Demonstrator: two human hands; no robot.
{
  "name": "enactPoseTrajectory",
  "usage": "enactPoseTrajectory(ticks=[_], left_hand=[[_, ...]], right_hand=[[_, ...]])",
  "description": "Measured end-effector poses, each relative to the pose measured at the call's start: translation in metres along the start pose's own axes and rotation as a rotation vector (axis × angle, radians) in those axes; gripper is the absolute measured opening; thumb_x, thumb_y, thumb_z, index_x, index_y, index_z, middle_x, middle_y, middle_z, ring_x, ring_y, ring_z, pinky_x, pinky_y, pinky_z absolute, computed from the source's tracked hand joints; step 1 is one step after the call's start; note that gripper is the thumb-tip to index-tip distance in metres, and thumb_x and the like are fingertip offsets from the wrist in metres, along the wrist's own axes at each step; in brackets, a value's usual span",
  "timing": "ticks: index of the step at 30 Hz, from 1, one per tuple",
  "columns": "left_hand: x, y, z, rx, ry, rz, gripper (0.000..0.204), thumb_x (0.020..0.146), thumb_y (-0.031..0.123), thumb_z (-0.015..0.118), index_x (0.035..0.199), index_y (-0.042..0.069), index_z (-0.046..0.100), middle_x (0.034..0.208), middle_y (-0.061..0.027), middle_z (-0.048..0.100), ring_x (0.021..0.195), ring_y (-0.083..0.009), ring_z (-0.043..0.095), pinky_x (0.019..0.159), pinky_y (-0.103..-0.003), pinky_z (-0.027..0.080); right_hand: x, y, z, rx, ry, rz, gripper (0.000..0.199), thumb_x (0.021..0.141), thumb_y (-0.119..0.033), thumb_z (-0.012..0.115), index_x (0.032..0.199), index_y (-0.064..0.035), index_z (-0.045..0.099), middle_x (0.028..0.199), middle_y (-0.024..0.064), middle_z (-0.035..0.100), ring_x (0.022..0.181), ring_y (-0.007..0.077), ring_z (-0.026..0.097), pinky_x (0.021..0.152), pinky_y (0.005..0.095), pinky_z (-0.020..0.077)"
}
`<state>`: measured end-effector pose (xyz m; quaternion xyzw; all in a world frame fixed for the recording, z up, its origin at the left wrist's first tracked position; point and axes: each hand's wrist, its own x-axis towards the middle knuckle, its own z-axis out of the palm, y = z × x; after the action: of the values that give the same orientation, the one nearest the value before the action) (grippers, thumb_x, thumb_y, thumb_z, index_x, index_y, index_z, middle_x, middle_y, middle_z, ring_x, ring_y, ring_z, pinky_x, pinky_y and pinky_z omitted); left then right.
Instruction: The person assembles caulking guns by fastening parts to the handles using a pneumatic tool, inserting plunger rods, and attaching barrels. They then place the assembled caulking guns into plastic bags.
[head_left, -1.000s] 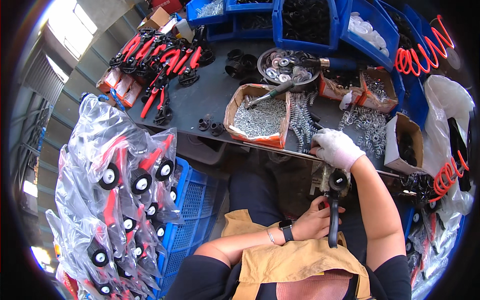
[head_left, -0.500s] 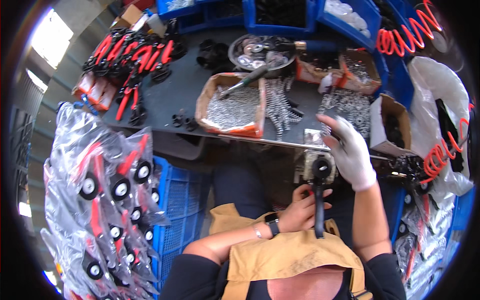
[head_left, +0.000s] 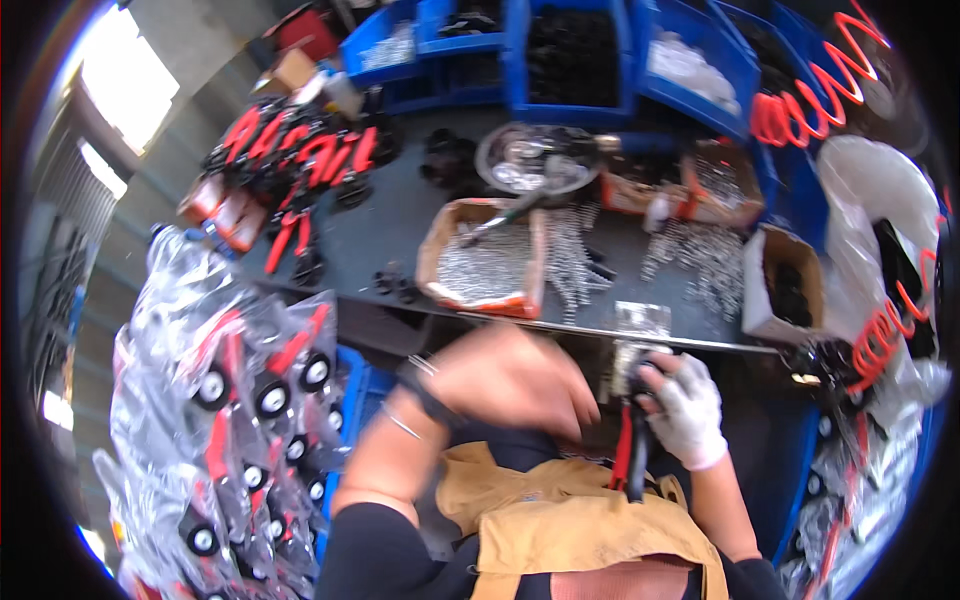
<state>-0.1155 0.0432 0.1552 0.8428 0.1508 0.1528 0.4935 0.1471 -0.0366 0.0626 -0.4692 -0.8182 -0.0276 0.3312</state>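
Nearby, loose springs point(head_left: 705, 262) beyond right hand point(head_left: 686, 408).

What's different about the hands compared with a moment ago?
The left hand, now blurred, has left the red-and-black tool and swung up and left toward the bench. The gloved right hand has come down to the tool's upper end. The open box of metal pieces and the bagged tools stayed put.
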Motion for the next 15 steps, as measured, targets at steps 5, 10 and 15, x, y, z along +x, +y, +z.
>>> enactPoseTrajectory(ticks=[5, 10, 15], left_hand=[[-0.042, -0.122, -0.199, 1.283, 0.851, -0.287, 0.074, 0.068, -0.010, 0.054, 0.136, 0.012, 0.036, 0.138, -0.0134, 0.039, 0.125, -0.0422, 0.035, 0.101, -0.042, 0.037], [-0.042, -0.204, -0.215, 1.014, 0.554, -0.467, 0.082, 0.064, -0.011, 0.058, 0.136, 0.024, 0.036, 0.140, -0.0087, 0.032, 0.123, -0.0374, 0.036, 0.099, -0.042, 0.039], [-0.026, -0.179, -0.192, 1.242, 0.513, -0.589, 0.051, 0.075, -0.003, 0.053, 0.117, 0.025, 0.056, 0.120, -0.0111, 0.044, 0.113, -0.0326, 0.044, 0.092, -0.039, 0.044]], right_hand=[[0.029, -0.010, -0.011, 0.080, 0.084, -0.028, 0.041, 0.058, -0.005, 0.071, 0.098, -0.0105, 0.061, 0.102, 0.0103, 0.060, 0.085, 0.0309, 0.059, 0.074, 0.0398, 0.0496], [0.045, 0.074, -0.078, -0.238, 0.324, 0.390, 0.003, 0.074, 0.001, 0.056, 0.076, -0.0022, 0.056, 0.075, 0.0153, 0.058, 0.073, 0.0337, 0.059, 0.065, 0.0422, 0.0466], [0.070, 0.173, -0.083, -0.659, -0.243, 0.782, 0.019, 0.079, -0.016, 0.059, 0.094, -0.0056, 0.065, 0.101, 0.0172, 0.059, 0.091, 0.0326, 0.061, 0.080, 0.0402, 0.0490]])
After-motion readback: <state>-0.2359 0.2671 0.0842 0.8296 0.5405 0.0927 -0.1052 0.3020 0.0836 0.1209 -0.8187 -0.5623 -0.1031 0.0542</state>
